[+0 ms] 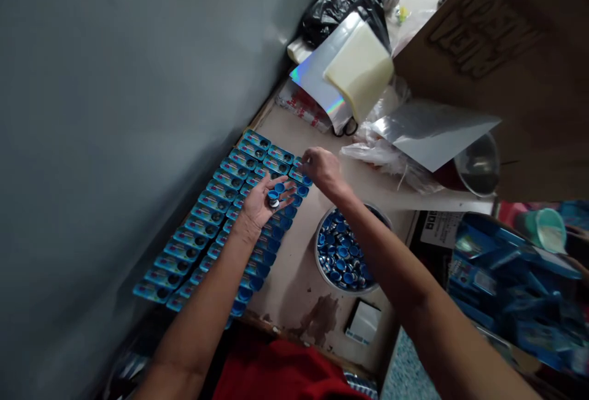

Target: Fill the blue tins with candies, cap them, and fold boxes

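Palm up, my left hand [258,202] carries a few small round blue caps [274,195] with silvery sides, its fingers spread beneath them. My right hand [323,171] is closed in a pinch over the far right end of the rows of blue cases [197,228]; whatever lies between its fingertips is hidden. Those flat cases stand side by side in rows along the wall, many with a dark round hole at one end. Blue discs show at the ends of several in the right row. Below my right forearm, a round tub [317,257] holds many loose blue caps [339,251].
A grey wall [115,81] borders the table [294,283] on the left. Farther back lie a black plastic bag [338,10], cream sheets [361,65] and scissors [348,127]. A large cardboard box [519,111] rises at right, above piled blue packets [506,289].
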